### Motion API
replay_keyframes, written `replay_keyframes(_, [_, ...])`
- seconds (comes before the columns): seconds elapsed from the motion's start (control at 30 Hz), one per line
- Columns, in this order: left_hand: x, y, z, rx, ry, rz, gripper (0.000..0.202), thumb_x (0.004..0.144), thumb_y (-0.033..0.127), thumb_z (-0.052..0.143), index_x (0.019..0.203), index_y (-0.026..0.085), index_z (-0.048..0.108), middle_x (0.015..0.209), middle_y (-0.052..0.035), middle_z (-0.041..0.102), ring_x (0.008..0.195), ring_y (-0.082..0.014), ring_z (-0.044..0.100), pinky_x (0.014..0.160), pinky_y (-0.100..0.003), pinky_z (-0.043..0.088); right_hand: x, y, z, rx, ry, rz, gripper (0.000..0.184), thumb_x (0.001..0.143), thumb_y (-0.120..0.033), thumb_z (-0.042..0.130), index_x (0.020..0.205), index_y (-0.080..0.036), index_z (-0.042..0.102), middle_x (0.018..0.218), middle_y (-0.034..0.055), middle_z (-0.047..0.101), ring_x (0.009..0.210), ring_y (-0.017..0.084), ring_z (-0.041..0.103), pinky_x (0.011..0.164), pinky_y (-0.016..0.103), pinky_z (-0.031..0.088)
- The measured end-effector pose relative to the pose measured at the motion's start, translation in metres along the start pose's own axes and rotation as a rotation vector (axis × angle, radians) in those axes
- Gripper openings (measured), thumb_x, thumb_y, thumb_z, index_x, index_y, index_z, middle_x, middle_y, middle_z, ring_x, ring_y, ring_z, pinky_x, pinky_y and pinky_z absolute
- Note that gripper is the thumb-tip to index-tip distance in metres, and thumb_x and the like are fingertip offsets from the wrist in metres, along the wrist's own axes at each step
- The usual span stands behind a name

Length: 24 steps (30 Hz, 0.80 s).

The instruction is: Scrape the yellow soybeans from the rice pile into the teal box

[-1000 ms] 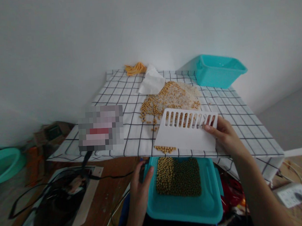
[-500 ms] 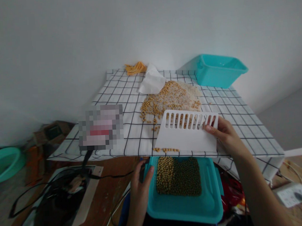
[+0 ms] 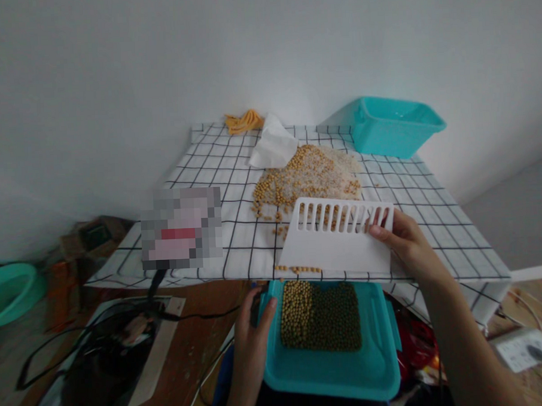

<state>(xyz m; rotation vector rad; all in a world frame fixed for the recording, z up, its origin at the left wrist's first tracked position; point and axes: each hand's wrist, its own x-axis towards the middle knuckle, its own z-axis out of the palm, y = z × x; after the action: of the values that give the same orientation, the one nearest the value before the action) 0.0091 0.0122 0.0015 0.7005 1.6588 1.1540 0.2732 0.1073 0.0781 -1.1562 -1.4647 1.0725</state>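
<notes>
My right hand (image 3: 407, 239) grips a white slotted scraper (image 3: 333, 250) by its right end, thumb on the front face. The scraper leans low over the table's front edge, and a short row of soybeans (image 3: 307, 269) lies along its lower left edge. Below that edge, a teal plastic tub (image 3: 332, 374) holds yellow soybeans (image 3: 296, 315) on the left and dark green beans (image 3: 337, 317) on the right. At the tub's left rim, my left hand (image 3: 253, 323) has its thumb along the side; its other fingers are partly hidden. Behind the scraper spreads a pile of soybeans mixed with pale grains (image 3: 312, 174).
A checked cloth (image 3: 236, 228) covers the table. At the back stand a teal bin (image 3: 391, 129), a white tissue (image 3: 275, 144) and an orange cloth (image 3: 244, 121). A blurred-out object (image 3: 182, 228) sits front left. A power strip (image 3: 522, 350) lies low on the right.
The scraper has shifted very slightly to the right. A soybean now shows at the table's edge above the tub. My left hand has hardly moved.
</notes>
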Motion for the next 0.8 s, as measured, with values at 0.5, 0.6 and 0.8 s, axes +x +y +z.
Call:
replay_keyframes(0.5, [0.0044,-0.0062,-0.0018,0.013,-0.042,-0.007,0.045,0.072,0.049,0.064,0.107,0.022,0.056,0.111,-0.0076,0.068,0.107,-0.0264,0.061,0.096,-0.037,0.044,-0.0019,0.0014,-0.0004,0.046,-0.003,0.034,0.015,0.079,-0.035,0.072,0.088,-0.025,0.066,0.077,-0.0010,0.061,0.072,0.015,0.055,0.064,0.024,0.045])
replay_keyframes(0.6, [0.0045,-0.0066,-0.0014,0.003,-0.022,-0.005,0.044,0.072,0.048,0.065,0.107,0.023,0.057,0.116,-0.0076,0.067,0.112,-0.0270,0.060,0.098,-0.037,0.043,-0.0020,0.0027,-0.0012,0.057,-0.009,0.046,0.015,0.080,-0.035,0.071,0.091,-0.025,0.067,0.076,-0.0011,0.060,0.072,0.015,0.056,0.063,0.024,0.045])
replay_keyframes(0.8, [0.0036,-0.0064,-0.0021,0.019,-0.022,0.013,0.041,0.073,0.046,0.064,0.106,0.023,0.058,0.116,-0.0073,0.068,0.113,-0.0267,0.059,0.100,-0.037,0.042,-0.0028,0.0055,-0.0022,0.070,-0.005,0.057,0.016,0.079,-0.034,0.071,0.092,-0.026,0.066,0.076,-0.0018,0.060,0.072,0.015,0.056,0.063,0.024,0.044])
